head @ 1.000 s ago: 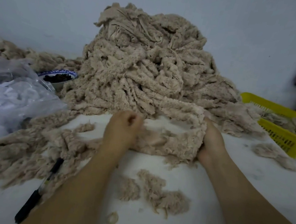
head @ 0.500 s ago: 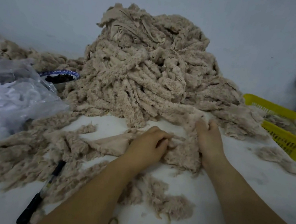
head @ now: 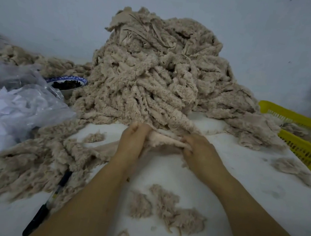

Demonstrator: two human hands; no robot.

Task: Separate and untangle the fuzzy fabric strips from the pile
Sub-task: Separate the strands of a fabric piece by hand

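Both hands grip one strip at the pile's near edge.
Left hand (head: 132, 142) and right hand (head: 201, 153) pinch the strip (head: 164, 140) stretched between them; pile (head: 156, 78) just beyond.

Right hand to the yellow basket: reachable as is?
Probably yes: only bare table and a small fluff clump lie between the right hand and the yellow basket. It grips a fuzzy strip, though.

A fuzzy strip (head: 164, 140) is gripped at the foot of the large pile (head: 156, 78) by the left hand (head: 131, 142) and the right hand (head: 201, 153), which are held close together over the white table (head: 250, 189). Loose tufts (head: 168, 206) are seen between the forearms, a yellow basket (head: 304, 151) at the right, and a black pen (head: 48, 204) at the left.
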